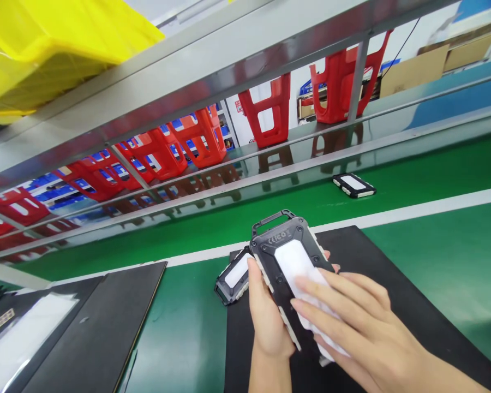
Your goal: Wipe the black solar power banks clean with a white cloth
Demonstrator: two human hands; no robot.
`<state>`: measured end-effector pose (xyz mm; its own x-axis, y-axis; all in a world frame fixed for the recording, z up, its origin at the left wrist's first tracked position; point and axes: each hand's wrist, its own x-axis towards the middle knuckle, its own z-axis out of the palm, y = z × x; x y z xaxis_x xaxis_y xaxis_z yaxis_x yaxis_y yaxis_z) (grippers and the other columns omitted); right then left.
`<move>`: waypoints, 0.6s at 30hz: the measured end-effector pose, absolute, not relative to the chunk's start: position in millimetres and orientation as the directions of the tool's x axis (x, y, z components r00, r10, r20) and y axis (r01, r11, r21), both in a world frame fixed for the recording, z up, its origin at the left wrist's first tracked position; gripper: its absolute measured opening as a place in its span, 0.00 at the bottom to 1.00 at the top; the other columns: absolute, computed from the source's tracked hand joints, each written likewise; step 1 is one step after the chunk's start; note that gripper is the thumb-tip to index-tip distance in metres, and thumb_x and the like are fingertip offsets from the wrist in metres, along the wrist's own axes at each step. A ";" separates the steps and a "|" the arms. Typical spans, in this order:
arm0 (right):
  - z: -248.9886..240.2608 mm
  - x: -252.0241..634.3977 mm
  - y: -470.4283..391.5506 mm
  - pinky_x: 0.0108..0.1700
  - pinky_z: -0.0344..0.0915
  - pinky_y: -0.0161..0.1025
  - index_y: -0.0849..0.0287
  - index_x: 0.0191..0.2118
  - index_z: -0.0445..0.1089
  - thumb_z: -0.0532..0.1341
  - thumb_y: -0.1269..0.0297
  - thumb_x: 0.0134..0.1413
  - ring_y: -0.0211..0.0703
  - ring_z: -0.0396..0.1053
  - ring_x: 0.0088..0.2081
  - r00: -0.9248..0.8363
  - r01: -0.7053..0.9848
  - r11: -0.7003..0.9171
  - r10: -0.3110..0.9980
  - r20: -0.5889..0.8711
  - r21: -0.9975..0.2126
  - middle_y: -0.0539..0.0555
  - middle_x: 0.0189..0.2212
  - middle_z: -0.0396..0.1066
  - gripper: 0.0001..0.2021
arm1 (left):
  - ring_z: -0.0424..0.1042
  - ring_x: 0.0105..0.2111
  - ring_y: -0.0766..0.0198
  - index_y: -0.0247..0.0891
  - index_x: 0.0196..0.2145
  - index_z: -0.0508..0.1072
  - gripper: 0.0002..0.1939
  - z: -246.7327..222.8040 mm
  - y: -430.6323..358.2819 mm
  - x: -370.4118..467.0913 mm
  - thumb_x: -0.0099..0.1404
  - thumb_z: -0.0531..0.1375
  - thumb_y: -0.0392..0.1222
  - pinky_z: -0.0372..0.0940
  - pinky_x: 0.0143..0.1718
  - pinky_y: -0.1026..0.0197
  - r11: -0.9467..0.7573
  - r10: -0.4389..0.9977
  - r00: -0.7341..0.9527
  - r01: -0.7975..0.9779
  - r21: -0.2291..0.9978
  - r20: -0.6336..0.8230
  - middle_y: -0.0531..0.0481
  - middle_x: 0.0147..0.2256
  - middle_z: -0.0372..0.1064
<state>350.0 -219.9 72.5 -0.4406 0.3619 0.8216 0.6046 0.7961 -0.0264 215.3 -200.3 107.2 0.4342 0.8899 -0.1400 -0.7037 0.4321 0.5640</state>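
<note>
My left hand (pixel 265 319) is closed around the edges of a rugged black power bank (pixel 276 281) with light side trim, a loop handle at its top and a white panel on its back. Over the lower part of that back lies my right hand (pixel 355 322), fingers together, pressing a white cloth (pixel 325 341) against the casing. The fingers and cloth cover part of the panel. Behind my left hand, a second power bank (pixel 235 277) of the same look rests on a black mat (pixel 352 262).
Another power bank (pixel 354 185) lies on the green conveyor belt (pixel 413 174) beyond the white strip. A dark board (pixel 102 322) and white sheets (pixel 28 344) are at left. Overhead run a metal beam (pixel 213 71) and a yellow bin (pixel 65 43). Red stools (pixel 270 109) stand behind.
</note>
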 end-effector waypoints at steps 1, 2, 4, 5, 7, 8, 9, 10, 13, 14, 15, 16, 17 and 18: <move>72.8 353.4 -217.3 0.47 0.60 0.48 0.60 0.49 0.69 0.50 0.76 0.60 0.51 0.62 0.51 -0.391 0.618 0.783 0.384 0.837 -0.071 0.59 0.48 0.68 0.15 | 0.71 0.46 0.51 0.25 0.45 0.74 0.44 107.6 -201.1 215.8 0.61 0.37 0.68 0.59 0.55 0.53 0.433 0.889 0.440 -0.712 0.552 -0.129 0.37 0.43 0.73; 74.7 356.2 -214.2 0.46 0.61 0.46 0.59 0.49 0.69 0.50 0.76 0.61 0.50 0.63 0.49 -0.352 0.627 0.772 0.401 0.846 -0.105 0.60 0.47 0.67 0.16 | 0.69 0.48 0.50 0.27 0.45 0.74 0.42 107.9 -201.8 216.7 0.62 0.38 0.67 0.58 0.56 0.52 0.426 0.892 0.437 -0.721 0.546 -0.118 0.37 0.43 0.72; 83.0 359.6 -207.6 0.43 0.63 0.42 0.59 0.49 0.68 0.50 0.78 0.61 0.47 0.64 0.44 -0.309 0.629 0.766 0.406 0.860 -0.135 0.60 0.43 0.66 0.16 | 0.65 0.53 0.49 0.32 0.45 0.75 0.37 107.8 -203.1 219.5 0.63 0.41 0.64 0.55 0.58 0.49 0.403 0.904 0.414 -0.742 0.535 -0.106 0.39 0.44 0.72; 89.1 359.8 -204.6 0.43 0.64 0.41 0.61 0.49 0.67 0.51 0.79 0.60 0.45 0.65 0.43 -0.294 0.618 0.774 0.395 0.871 -0.142 0.60 0.41 0.66 0.16 | 0.64 0.54 0.50 0.34 0.45 0.75 0.34 107.2 -203.8 220.7 0.64 0.42 0.63 0.54 0.59 0.49 0.391 0.911 0.400 -0.755 0.526 -0.104 0.41 0.45 0.72; 103.0 356.8 -200.6 0.45 0.65 0.40 0.65 0.47 0.67 0.52 0.79 0.60 0.45 0.66 0.42 -0.282 0.569 0.810 0.353 0.892 -0.141 0.60 0.40 0.68 0.13 | 0.61 0.56 0.51 0.37 0.43 0.76 0.29 104.3 -205.0 222.1 0.64 0.45 0.60 0.53 0.60 0.49 0.370 0.924 0.366 -0.775 0.512 -0.113 0.44 0.46 0.72; 110.0 353.9 -199.5 0.47 0.65 0.40 0.67 0.46 0.67 0.52 0.79 0.61 0.45 0.67 0.43 -0.304 0.542 0.833 0.319 0.898 -0.113 0.60 0.39 0.69 0.11 | 0.61 0.56 0.52 0.37 0.41 0.77 0.27 102.2 -205.4 222.0 0.64 0.47 0.59 0.53 0.60 0.51 0.350 0.933 0.339 -0.784 0.512 -0.120 0.44 0.45 0.72; 116.3 350.5 -198.6 0.48 0.65 0.39 0.67 0.44 0.68 0.50 0.77 0.62 0.44 0.68 0.42 -0.341 0.523 0.850 0.278 0.898 -0.065 0.60 0.38 0.71 0.11 | 0.61 0.57 0.53 0.37 0.40 0.77 0.25 100.0 -205.7 221.6 0.64 0.49 0.58 0.53 0.60 0.53 0.326 0.944 0.306 -0.791 0.517 -0.128 0.46 0.45 0.72; 121.8 347.2 -197.7 0.47 0.66 0.38 0.67 0.42 0.69 0.48 0.76 0.64 0.44 0.69 0.41 -0.382 0.507 0.862 0.231 0.895 -0.006 0.59 0.36 0.72 0.12 | 0.60 0.57 0.55 0.38 0.38 0.77 0.22 97.8 -206.0 221.1 0.64 0.51 0.55 0.53 0.61 0.56 0.303 0.952 0.273 -0.794 0.526 -0.137 0.47 0.44 0.73; 131.4 342.9 -191.7 0.42 0.69 0.39 0.64 0.39 0.69 0.45 0.75 0.66 0.43 0.70 0.38 -0.417 0.513 0.854 0.156 0.895 0.091 0.58 0.34 0.73 0.15 | 0.60 0.57 0.62 0.38 0.38 0.77 0.20 94.8 -206.3 220.6 0.64 0.52 0.54 0.52 0.60 0.66 0.279 0.960 0.248 -0.789 0.548 -0.131 0.50 0.43 0.73; 132.4 344.0 -188.6 0.41 0.69 0.40 0.64 0.40 0.69 0.47 0.75 0.65 0.44 0.70 0.38 -0.387 0.533 0.843 0.163 0.907 0.077 0.58 0.34 0.73 0.13 | 0.60 0.57 0.63 0.38 0.39 0.77 0.22 95.3 -206.4 221.2 0.64 0.51 0.55 0.52 0.60 0.67 0.286 0.957 0.267 -0.784 0.550 -0.116 0.50 0.43 0.73; 132.7 346.2 -185.4 0.40 0.70 0.42 0.63 0.40 0.68 0.49 0.76 0.64 0.44 0.70 0.38 -0.350 0.553 0.832 0.179 0.920 0.049 0.59 0.35 0.73 0.11 | 0.61 0.57 0.62 0.37 0.40 0.77 0.23 96.5 -206.6 222.2 0.64 0.50 0.56 0.53 0.60 0.65 0.291 0.953 0.285 -0.781 0.552 -0.098 0.49 0.44 0.73; 132.6 348.7 -182.5 0.39 0.69 0.42 0.62 0.41 0.68 0.51 0.77 0.62 0.45 0.70 0.38 -0.306 0.577 0.816 0.205 0.930 0.010 0.58 0.35 0.72 0.10 | 0.61 0.56 0.60 0.37 0.41 0.77 0.24 98.0 -206.8 223.3 0.64 0.50 0.57 0.54 0.60 0.62 0.289 0.952 0.297 -0.780 0.555 -0.078 0.48 0.45 0.72; 132.5 351.2 -180.1 0.39 0.69 0.42 0.61 0.41 0.68 0.53 0.78 0.60 0.45 0.70 0.38 -0.263 0.601 0.799 0.230 0.937 -0.028 0.58 0.35 0.72 0.09 | 0.62 0.56 0.58 0.38 0.41 0.77 0.23 99.5 -206.9 224.6 0.64 0.50 0.57 0.54 0.60 0.59 0.283 0.952 0.301 -0.781 0.558 -0.061 0.48 0.45 0.72; 132.4 352.8 -178.7 0.38 0.69 0.42 0.60 0.40 0.68 0.55 0.79 0.58 0.44 0.70 0.37 -0.224 0.618 0.784 0.247 0.943 -0.059 0.57 0.35 0.71 0.09 | 0.63 0.55 0.57 0.40 0.42 0.77 0.22 100.7 -207.1 225.8 0.64 0.51 0.56 0.55 0.60 0.56 0.278 0.952 0.301 -0.780 0.561 -0.053 0.48 0.45 0.72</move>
